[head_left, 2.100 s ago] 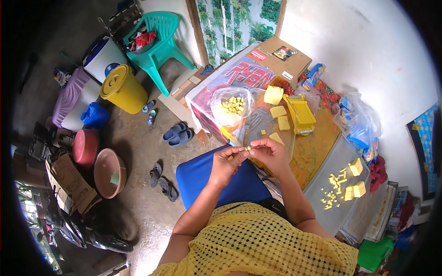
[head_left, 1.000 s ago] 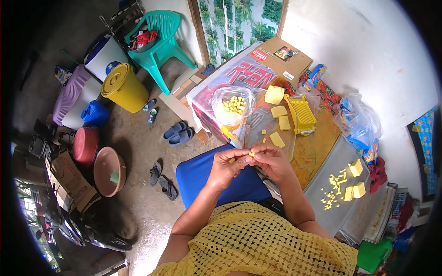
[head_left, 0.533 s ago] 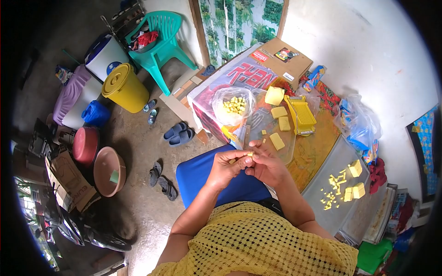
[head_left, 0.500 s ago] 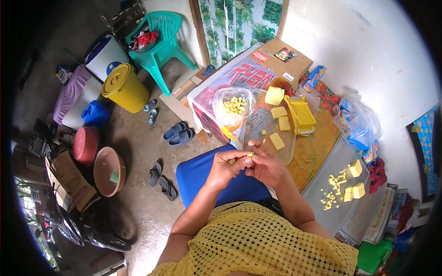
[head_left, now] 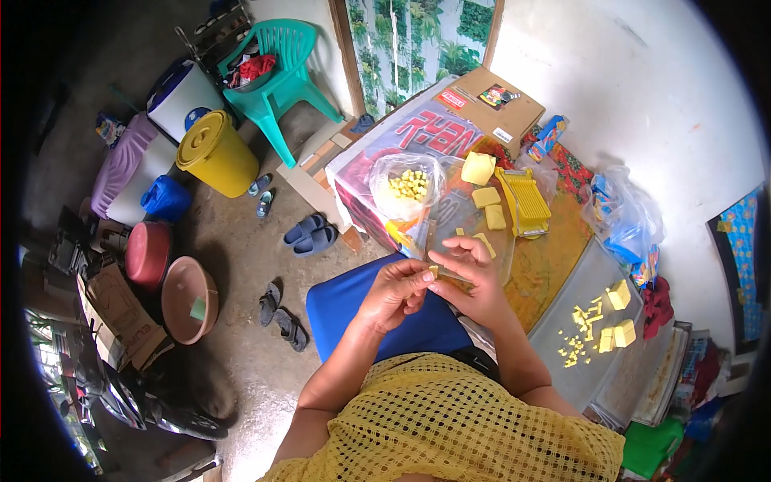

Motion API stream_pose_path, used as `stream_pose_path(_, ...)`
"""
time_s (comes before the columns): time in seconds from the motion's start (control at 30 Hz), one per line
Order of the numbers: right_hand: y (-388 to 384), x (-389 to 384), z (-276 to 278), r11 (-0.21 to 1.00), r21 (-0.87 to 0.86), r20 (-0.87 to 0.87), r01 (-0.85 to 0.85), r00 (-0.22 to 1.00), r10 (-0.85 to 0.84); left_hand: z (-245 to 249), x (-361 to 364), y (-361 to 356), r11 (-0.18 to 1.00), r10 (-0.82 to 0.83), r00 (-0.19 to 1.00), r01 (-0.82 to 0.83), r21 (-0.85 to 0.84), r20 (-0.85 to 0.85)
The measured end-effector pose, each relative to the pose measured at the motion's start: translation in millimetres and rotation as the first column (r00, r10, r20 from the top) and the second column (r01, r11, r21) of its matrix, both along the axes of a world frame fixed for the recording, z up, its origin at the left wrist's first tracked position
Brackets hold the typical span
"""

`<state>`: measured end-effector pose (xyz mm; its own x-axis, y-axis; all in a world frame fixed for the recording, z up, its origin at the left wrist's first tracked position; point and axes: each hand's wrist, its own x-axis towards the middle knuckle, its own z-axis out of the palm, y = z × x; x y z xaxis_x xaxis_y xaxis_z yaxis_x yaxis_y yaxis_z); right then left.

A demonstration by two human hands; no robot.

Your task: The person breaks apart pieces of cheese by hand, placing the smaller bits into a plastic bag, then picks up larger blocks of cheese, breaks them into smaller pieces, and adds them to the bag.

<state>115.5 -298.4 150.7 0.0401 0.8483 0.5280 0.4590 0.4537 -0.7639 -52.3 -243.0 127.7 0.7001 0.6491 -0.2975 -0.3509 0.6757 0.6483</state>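
Piece (head_left: 434, 271) sits in the left hand's (head_left: 392, 296) narrow fingertip pinch, above the seat (head_left: 345, 301) and near the desk (head_left: 526, 299), probably because it is too small for a fuller grip. The right hand (head_left: 475, 283) is wide just beside it, fingers spread, perhaps to keep clear; contact is unclear. The open bag (head_left: 377, 193) likely keeps the cubes (head_left: 409, 185) together. The piece's long axis looks roughly upright, but its facing cannot be told.
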Motion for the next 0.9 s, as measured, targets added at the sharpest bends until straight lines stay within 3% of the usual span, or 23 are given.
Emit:
stream_pose_path(0.13,-0.5,3.9,-2.1,0.999,-0.016,0.136,0.03,0.99,-0.027,-2.1,0.2,0.6,0.999,-0.037,0.997,0.038,-0.011,0.063)
stream_pose_path(0.3,2.5,2.8,-6.6,0.999,0.012,0.099,0.034,0.994,-0.035,-0.9,-2.1,1.2,0.997,-0.05,0.993,0.055,-0.046,0.109)
stream_pose_path(0.6,2.8,-1.4,-10.0,0.999,-0.03,0.104,0.037,0.994,-0.034,-8.1,0.7,4.1,0.997,-0.075,0.996,0.076,-0.016,0.042)
stream_pose_path(0.73,13.3,-1.1,-23.2,0.999,-0.02,0.015,0.043,0.999,-0.043,-14.5,0.7,3.9,0.998,0.004,1.0,-0.003,-0.057,0.025)
stream_pose_path(0.83,45.4,10.3,-34.7,0.996,-0.003,0.101,0.09,0.991,-0.089,-12.8,4.0,7.3,0.991,0.093,0.995,-0.096,-0.093,-0.032)
stream_pose_path(0.9,76.4,22.6,-53.4,0.979,-0.15,0.122,0.141,0.985,-0.123,-24.3,4.6,12.4,0.987,0.102,0.995,-0.101,-0.123,-0.006)
